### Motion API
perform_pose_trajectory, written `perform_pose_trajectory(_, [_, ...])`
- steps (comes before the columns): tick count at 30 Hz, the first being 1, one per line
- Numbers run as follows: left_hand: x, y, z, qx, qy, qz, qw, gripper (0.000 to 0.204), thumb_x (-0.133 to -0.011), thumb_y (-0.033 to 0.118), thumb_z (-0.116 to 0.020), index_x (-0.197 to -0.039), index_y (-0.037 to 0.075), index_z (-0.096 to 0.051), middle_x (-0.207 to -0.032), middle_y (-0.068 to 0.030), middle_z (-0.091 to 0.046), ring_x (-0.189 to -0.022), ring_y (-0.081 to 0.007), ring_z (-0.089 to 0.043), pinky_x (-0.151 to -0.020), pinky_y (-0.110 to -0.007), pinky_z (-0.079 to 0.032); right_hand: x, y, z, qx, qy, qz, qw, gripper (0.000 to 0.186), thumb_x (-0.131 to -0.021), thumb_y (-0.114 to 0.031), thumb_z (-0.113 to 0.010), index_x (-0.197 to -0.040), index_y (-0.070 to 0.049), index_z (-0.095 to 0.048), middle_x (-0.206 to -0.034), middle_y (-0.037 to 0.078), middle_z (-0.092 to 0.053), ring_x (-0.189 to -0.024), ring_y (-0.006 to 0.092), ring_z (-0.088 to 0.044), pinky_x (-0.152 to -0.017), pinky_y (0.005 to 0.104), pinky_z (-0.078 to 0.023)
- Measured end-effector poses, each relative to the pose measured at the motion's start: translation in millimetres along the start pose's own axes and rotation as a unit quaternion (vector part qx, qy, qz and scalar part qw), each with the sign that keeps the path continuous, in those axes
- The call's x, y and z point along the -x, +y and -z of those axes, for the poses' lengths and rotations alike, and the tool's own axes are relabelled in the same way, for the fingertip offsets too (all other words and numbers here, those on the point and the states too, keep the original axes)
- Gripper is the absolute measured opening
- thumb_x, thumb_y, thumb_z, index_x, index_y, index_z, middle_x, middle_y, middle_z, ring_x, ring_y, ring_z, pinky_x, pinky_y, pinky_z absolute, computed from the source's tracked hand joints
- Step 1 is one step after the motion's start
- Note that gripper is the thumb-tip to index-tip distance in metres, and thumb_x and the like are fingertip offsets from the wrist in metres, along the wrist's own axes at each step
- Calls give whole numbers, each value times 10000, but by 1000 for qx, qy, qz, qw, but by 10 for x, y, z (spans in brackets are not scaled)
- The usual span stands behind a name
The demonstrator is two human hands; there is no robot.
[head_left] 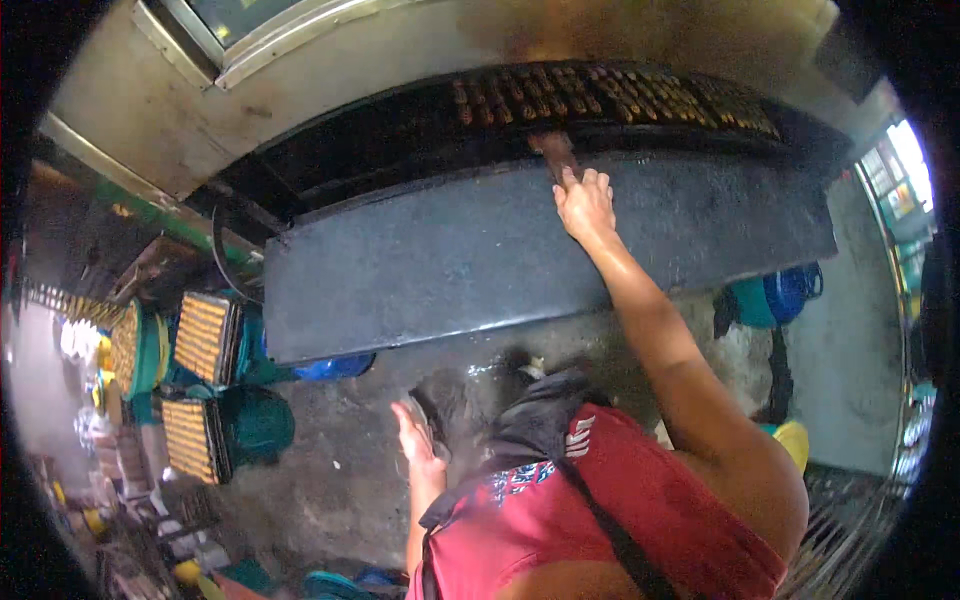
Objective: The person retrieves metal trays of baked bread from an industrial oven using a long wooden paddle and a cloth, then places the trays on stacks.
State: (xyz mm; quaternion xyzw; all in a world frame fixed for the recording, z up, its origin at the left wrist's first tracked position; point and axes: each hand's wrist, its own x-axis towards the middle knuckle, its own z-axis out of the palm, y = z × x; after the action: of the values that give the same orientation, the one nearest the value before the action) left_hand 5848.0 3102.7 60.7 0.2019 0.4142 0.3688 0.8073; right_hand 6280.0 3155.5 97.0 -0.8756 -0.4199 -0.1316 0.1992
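My right arm reaches forward over a long dark metal shelf (440,265). The fingers of my right hand (585,205) are closed round a short brown piece (554,150), smeared and too unclear to name. Its far end points into the dark oven-like opening (380,150) behind the shelf. Inside, beyond that hand, lie rows of browned, finger-shaped baked pieces (620,95). Low beside my body hangs my left hand (418,440), with its fingers stretched out and nothing visible in it. A dark shape, perhaps a shoe, shows just behind it on the floor.
At left, trays (205,340) of similar golden pieces rest on teal tubs (258,428). A blue tub (793,293) stands under the shelf's right end. Above the opening runs a stained metal wall (400,50) with a window at its upper left. The concrete floor (330,490) looks worn.
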Motion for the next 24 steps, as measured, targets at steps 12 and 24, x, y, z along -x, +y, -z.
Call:
perform_pose_trajectory(12, [-450, 436, -402, 127, -333, 324, 876, 848, -825, 695, -478, -1372, 50, -419, -1377, -183, -466, -1246, -391, -467, -1051, -580, -353, 2416, -408, 643, 7, 73, -23, 997, 468, -805, -239, -693, -1228, -71, -585, -1185, 224, -525, -1064, 389, -492, -905, 463, -430])
perform_pose_trajectory(24, [-215, -483, -542, -134, -171, 53, 975, 388, -986, 349, -499, -1186, 20, -546, -1112, -44, -616, -996, -179, -572, -908, -340, -444, 4266, -183, 1425, -192, -130, -246, 941, 618, -675, -135, -732, -1250, -64, -518, -1081, 222, -626, -1007, 399, -602, -841, 451, -495])
